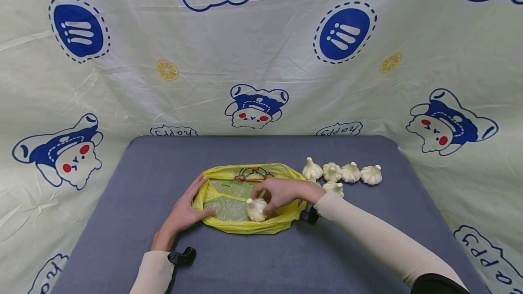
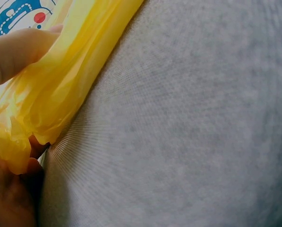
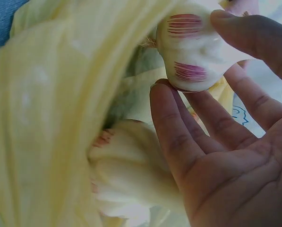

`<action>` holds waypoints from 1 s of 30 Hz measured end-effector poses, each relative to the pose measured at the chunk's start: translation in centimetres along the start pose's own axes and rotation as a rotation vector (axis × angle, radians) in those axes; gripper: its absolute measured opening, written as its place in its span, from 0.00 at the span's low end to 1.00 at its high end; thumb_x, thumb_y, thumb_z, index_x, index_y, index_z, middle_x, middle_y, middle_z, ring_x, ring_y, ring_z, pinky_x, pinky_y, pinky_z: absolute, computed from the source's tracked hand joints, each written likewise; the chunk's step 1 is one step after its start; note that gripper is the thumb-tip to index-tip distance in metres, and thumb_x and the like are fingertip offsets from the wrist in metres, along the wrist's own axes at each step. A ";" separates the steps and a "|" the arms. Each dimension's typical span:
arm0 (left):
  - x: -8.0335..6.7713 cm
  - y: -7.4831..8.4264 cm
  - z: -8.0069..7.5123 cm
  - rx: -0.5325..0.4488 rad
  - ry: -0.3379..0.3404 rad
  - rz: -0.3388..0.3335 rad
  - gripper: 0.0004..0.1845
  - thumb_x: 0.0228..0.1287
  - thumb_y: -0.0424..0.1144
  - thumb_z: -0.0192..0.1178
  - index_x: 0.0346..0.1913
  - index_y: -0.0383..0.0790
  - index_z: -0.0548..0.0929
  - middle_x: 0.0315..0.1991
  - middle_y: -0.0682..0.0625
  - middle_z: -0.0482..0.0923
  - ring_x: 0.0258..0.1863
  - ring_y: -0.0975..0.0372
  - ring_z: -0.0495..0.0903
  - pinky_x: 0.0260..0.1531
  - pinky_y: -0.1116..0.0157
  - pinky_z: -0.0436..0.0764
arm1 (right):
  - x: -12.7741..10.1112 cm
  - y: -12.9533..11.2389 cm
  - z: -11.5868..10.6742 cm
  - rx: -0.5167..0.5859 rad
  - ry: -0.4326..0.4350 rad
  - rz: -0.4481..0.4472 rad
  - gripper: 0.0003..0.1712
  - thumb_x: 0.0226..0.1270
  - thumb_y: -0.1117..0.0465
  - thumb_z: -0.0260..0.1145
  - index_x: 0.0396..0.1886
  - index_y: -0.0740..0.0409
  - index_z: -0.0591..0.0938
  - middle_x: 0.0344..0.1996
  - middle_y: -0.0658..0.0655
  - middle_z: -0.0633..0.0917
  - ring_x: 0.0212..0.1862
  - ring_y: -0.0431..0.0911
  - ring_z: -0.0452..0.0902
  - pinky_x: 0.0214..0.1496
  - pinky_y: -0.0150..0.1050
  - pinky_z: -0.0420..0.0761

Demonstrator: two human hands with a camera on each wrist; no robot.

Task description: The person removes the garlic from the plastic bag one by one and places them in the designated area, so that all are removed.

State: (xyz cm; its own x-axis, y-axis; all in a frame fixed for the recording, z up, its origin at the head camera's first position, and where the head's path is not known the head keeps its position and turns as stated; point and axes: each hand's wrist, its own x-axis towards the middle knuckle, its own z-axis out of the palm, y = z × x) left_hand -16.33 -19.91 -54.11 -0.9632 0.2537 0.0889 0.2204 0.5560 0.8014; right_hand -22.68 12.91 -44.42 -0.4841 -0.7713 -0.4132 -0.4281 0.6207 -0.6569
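1. The right hand [image 1: 282, 194] reaches into the mouth of a yellow plastic bag [image 1: 245, 227] and pinches a garlic bulb [image 1: 256, 209] between its thumb and fingertips.
2. The right wrist view shows that same garlic bulb [image 3: 195, 52] close up: white skin with purple streaks, the thumb on its far side and the curled fingers [image 3: 178, 137] beneath it, with the yellow bag's [image 3: 51, 118] film all around.
3. The bulb sits just inside the bag's near rim, right of the bag's middle.
4. The left hand [image 1: 185, 210] lies on the bag's left end, its thumb and fingers gripping the rim there and keeping the mouth spread.
5. In the left wrist view the left hand's fingers [image 2: 18, 52] curl round a fold of the yellow bag [image 2: 55, 85], which rests on the grey table cover [image 2: 188, 123].
6. The bag lies flat near the middle of the grey table [image 1: 163, 162], with a printed cartoon figure on its far side.
7. Five more garlic bulbs [image 1: 341, 173] lie on the table just right of the bag: four in a row at the far right, one nearer, touching the right wrist's sleeve.
8. A cream cloth with blue cartoon bears [image 1: 255, 105] hangs behind the table.
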 end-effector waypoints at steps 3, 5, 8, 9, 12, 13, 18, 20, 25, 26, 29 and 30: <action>0.0 -0.1 0.0 -0.002 0.000 -0.002 0.50 0.59 0.50 0.74 0.81 0.47 0.61 0.84 0.47 0.48 0.82 0.43 0.51 0.73 0.34 0.57 | -0.3 -0.4 -0.3 -0.022 0.012 0.003 0.26 0.64 0.57 0.76 0.62 0.48 0.82 0.61 0.48 0.83 0.59 0.48 0.82 0.60 0.42 0.82; 0.0 -0.1 0.1 0.001 0.002 -0.001 0.50 0.58 0.50 0.75 0.81 0.47 0.61 0.84 0.46 0.48 0.82 0.42 0.51 0.73 0.34 0.57 | -0.5 -0.6 -0.6 -0.025 0.016 -0.001 0.27 0.65 0.57 0.76 0.63 0.48 0.82 0.61 0.49 0.83 0.60 0.49 0.82 0.61 0.42 0.82; 0.0 -0.2 0.1 -0.001 0.004 -0.005 0.50 0.58 0.50 0.75 0.81 0.47 0.61 0.84 0.47 0.48 0.82 0.43 0.51 0.74 0.34 0.57 | -0.7 -0.6 -0.8 -0.013 0.020 -0.023 0.27 0.65 0.58 0.75 0.63 0.50 0.81 0.62 0.51 0.83 0.60 0.51 0.82 0.62 0.44 0.82; 0.0 -0.2 0.1 -0.003 0.005 -0.004 0.50 0.58 0.50 0.75 0.81 0.47 0.62 0.84 0.47 0.48 0.82 0.43 0.51 0.74 0.34 0.57 | -0.7 -0.6 -0.9 -0.006 0.022 -0.028 0.27 0.65 0.58 0.75 0.63 0.51 0.81 0.62 0.52 0.82 0.61 0.52 0.82 0.62 0.45 0.82; 0.0 -0.1 0.1 -0.003 0.002 -0.006 0.50 0.58 0.50 0.75 0.81 0.46 0.61 0.84 0.47 0.48 0.82 0.43 0.50 0.74 0.34 0.57 | -1.1 -0.7 -1.2 0.011 0.033 -0.033 0.27 0.65 0.59 0.75 0.64 0.53 0.81 0.63 0.54 0.82 0.61 0.53 0.81 0.63 0.47 0.82; 0.0 -0.1 0.0 -0.003 0.001 -0.004 0.50 0.58 0.50 0.75 0.81 0.46 0.61 0.84 0.47 0.48 0.82 0.43 0.50 0.74 0.34 0.57 | -1.3 -0.8 -1.3 0.021 0.037 -0.031 0.28 0.66 0.59 0.74 0.65 0.54 0.80 0.64 0.54 0.81 0.62 0.54 0.81 0.64 0.48 0.81; 0.0 0.0 0.0 -0.004 0.001 0.000 0.50 0.58 0.49 0.75 0.81 0.46 0.61 0.84 0.47 0.48 0.82 0.43 0.51 0.74 0.35 0.57 | -2.0 -0.9 -1.9 0.055 0.078 -0.041 0.28 0.67 0.60 0.74 0.65 0.55 0.79 0.64 0.57 0.80 0.63 0.54 0.80 0.64 0.48 0.82; 0.0 0.0 -0.1 -0.005 0.002 -0.004 0.50 0.58 0.49 0.75 0.81 0.46 0.61 0.84 0.47 0.48 0.82 0.43 0.51 0.74 0.35 0.57 | -2.3 -0.8 -2.1 0.075 0.100 -0.055 0.27 0.66 0.59 0.74 0.65 0.55 0.80 0.64 0.57 0.80 0.63 0.54 0.80 0.63 0.48 0.82; 0.0 0.1 -0.1 0.004 -0.002 -0.016 0.50 0.58 0.50 0.75 0.81 0.46 0.61 0.85 0.48 0.48 0.82 0.43 0.50 0.74 0.35 0.57 | -3.2 -0.4 -2.6 0.118 0.165 -0.077 0.28 0.66 0.58 0.74 0.65 0.55 0.80 0.64 0.58 0.81 0.64 0.55 0.79 0.61 0.47 0.83; 0.0 0.1 -0.1 0.007 -0.003 -0.016 0.50 0.59 0.50 0.75 0.81 0.46 0.61 0.85 0.48 0.48 0.82 0.43 0.50 0.74 0.35 0.56 | -3.5 -0.3 -2.7 0.126 0.182 -0.074 0.28 0.67 0.57 0.74 0.65 0.55 0.80 0.64 0.58 0.81 0.64 0.55 0.79 0.61 0.46 0.84; 0.0 0.1 -0.1 0.012 -0.003 -0.013 0.50 0.59 0.50 0.74 0.81 0.45 0.61 0.85 0.47 0.48 0.82 0.43 0.50 0.74 0.35 0.56 | -4.5 0.5 -3.1 0.146 0.244 -0.064 0.29 0.68 0.55 0.74 0.66 0.56 0.79 0.64 0.60 0.81 0.64 0.56 0.80 0.59 0.45 0.85; 0.0 0.1 0.0 0.014 -0.002 -0.008 0.49 0.59 0.51 0.74 0.81 0.45 0.61 0.85 0.47 0.48 0.82 0.43 0.50 0.74 0.34 0.56 | -4.9 0.8 -3.2 0.160 0.265 -0.059 0.29 0.68 0.55 0.74 0.66 0.57 0.79 0.64 0.60 0.81 0.64 0.56 0.80 0.59 0.45 0.85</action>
State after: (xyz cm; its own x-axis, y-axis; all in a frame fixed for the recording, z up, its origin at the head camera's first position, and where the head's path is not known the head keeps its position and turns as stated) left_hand -16.29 -19.90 -54.00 -0.9647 0.2506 0.0815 0.2149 0.5691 0.7937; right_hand -23.12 17.63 -40.90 -0.6529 -0.7287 -0.2065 -0.3461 0.5296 -0.7744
